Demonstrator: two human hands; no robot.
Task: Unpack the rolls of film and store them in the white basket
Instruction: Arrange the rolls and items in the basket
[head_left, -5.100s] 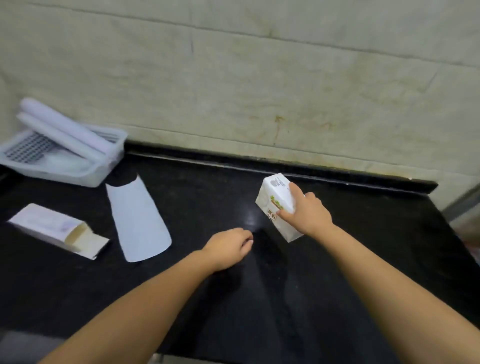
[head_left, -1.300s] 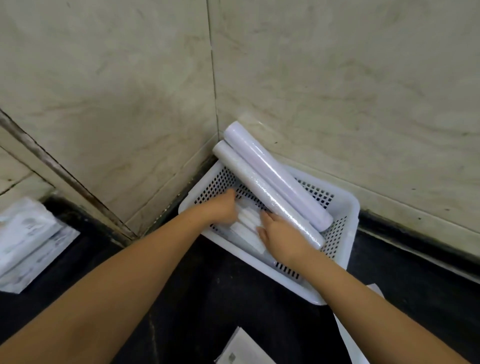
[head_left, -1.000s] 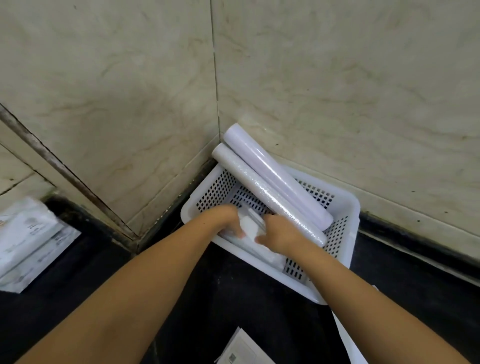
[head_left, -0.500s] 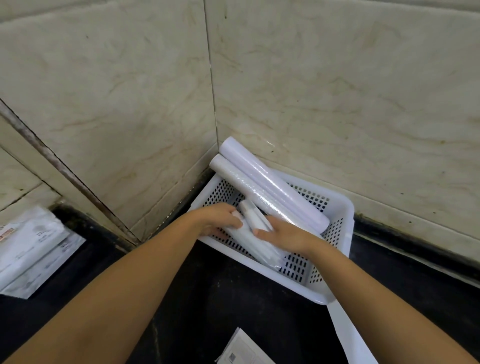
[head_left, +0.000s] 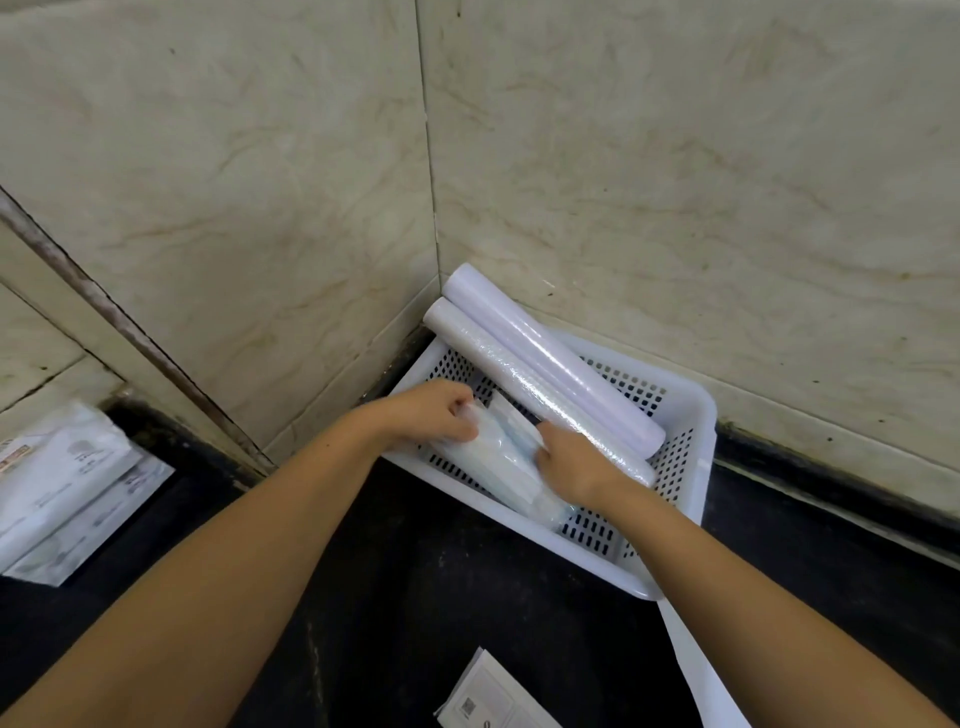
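Note:
The white perforated basket (head_left: 680, 530) stands in the corner of the black counter against the marble walls. Two long film rolls (head_left: 556, 374) lie diagonally in it, their far ends sticking out over the rim. Nearer to me, short clear-wrapped film rolls (head_left: 506, 460) lie along the basket's front wall. My left hand (head_left: 431, 410) grips their far end. My right hand (head_left: 569, 460) rests on their right side, fingers curled against them.
An empty white carton (head_left: 493, 699) lies at the bottom edge, with a curled white paper sheet (head_left: 696, 670) to its right. Flat white packets (head_left: 62, 483) lie on the counter at the far left. The walls close in behind the basket.
Five seconds ago I was at a white carton on the open counter. Since then both hands have been shifting the short rolls within the basket, drawing them toward the front wall.

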